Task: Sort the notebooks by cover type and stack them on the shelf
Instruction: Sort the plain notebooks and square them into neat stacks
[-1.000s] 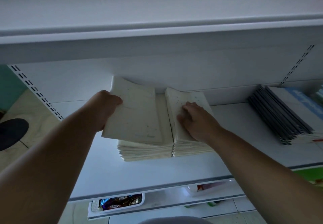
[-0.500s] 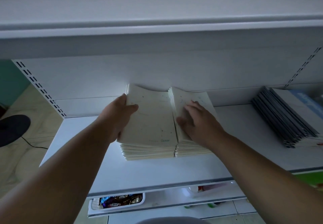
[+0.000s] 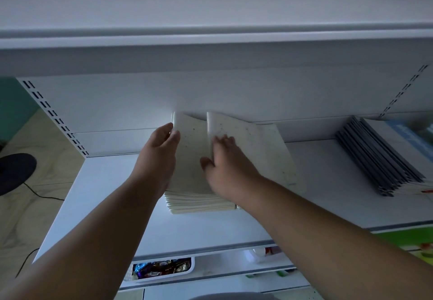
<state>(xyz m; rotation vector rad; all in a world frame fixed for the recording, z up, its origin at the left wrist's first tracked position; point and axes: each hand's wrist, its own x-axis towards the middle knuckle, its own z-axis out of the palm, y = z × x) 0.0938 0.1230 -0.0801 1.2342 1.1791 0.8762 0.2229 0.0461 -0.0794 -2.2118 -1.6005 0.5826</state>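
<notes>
Notebooks (image 3: 192,159): left fingers (image 3: 172,135) grip edge; right fingers (image 3: 225,141) pressing.

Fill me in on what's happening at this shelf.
A person is stacking cream speckled notebooks on a white shelf. The left hand holds the left pile's edge, and the right hand presses flat on top. A stack of dark-edged notebooks sits apart at the right.

Front of cream notebook stack (image 3: 201,202) behind hands (image 3: 161,156).
</notes>
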